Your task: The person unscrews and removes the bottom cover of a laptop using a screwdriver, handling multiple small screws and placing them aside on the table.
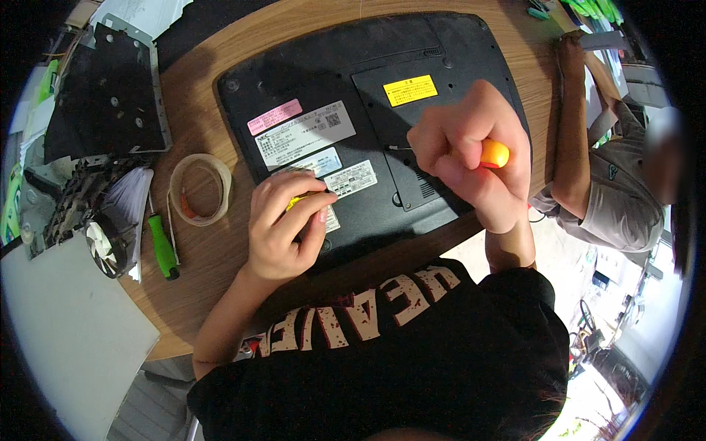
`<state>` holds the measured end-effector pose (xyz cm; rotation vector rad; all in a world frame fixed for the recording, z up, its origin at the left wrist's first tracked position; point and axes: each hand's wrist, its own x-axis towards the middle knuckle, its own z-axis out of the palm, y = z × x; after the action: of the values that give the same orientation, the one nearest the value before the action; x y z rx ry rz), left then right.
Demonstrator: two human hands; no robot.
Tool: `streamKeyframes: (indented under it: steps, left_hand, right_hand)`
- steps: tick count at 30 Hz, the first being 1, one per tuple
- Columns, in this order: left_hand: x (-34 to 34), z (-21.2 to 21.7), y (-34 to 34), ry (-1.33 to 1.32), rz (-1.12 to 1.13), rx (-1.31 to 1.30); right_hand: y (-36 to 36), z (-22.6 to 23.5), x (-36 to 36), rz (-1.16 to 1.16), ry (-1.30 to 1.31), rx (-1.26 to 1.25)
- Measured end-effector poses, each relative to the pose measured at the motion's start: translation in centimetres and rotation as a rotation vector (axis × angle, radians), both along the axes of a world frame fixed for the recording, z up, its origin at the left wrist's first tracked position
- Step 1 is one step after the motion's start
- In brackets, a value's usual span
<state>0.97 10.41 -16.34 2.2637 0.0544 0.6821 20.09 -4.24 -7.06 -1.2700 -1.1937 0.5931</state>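
One black laptop (397, 126), underside up on the table (190, 273), beneath both your hands: likely stiff, moderately heavy, smooth; best held by opposite edges, as the casing could crack. One orange-yellow handle (496, 154), apparently a screwdriver's, clamped in your right hand (469, 132) above the panel: probably light, rigid; grasp its rounded body. One small yellow item (296, 201), mostly hidden under your left hand (285, 224), fingers curled; how firmly held, cannot tell.

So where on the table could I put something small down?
Bare wood shows on the table, between the green screwdriver and the left forearm; another strip runs between the upturned laptop and the co-worker's arm. The left side is crowded with a fan, papers and black panel.
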Motion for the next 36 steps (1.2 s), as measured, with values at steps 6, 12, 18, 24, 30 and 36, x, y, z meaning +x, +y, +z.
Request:
streamKeyframes:
  steps: [6,12,18,24,30,36]
  left_hand:
    - [0.4,1.3,0.6,0.094,-0.017,-0.079]
    - [2.6,3.7,1.6,0.065,-0.010,-0.107]
    - [3.3,3.6,1.8,0.049,-0.001,-0.129]
    - [4.0,2.7,1.7,0.065,-0.067,-0.222]
    - [8.2,2.8,0.3,0.035,-0.370,-0.766]
    - [10.2,2.5,0.7,0.143,-0.443,-0.476]
  right_hand:
    - [1.4,0.1,0.6,-0.020,0.279,-0.049]
    - [2.6,1.5,2.9,0.365,0.372,-0.206]
    - [-0.2,-0.4,2.9,0.266,0.485,-0.001]
    - [0.7,0.4,2.1,0.222,0.411,-0.097]
    - [3.2,1.0,4.3,0.531,0.271,-0.215]
    - [2.3,2.9,3.3,0.074,-0.382,-0.160]
